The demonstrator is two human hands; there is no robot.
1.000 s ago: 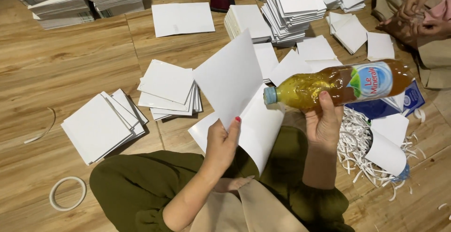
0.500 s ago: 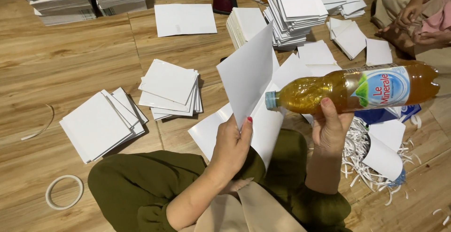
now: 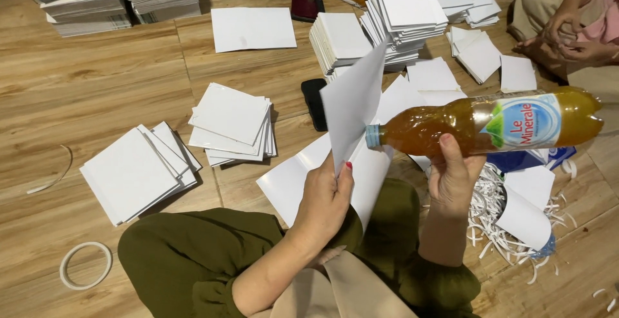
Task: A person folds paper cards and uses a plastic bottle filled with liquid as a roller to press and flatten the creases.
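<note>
Your left hand (image 3: pixel 325 199) is pinching a white folded sheet (image 3: pixel 351 102) upright, fingers clenched on it. Your right hand (image 3: pixel 454 176) is gripping an amber bottle (image 3: pixel 483 125) sideways, at 3 o'clock from the sheet, above the floor (image 3: pixel 97 86).

The folded white paper sheet (image 3: pixel 353 102) in the left hand (image 3: pixel 325 202) has swung more edge-on, nearer the blue cap of the amber-filled plastic bottle (image 3: pixel 483 123), which the right hand (image 3: pixel 454 175) has levelled out.
</note>
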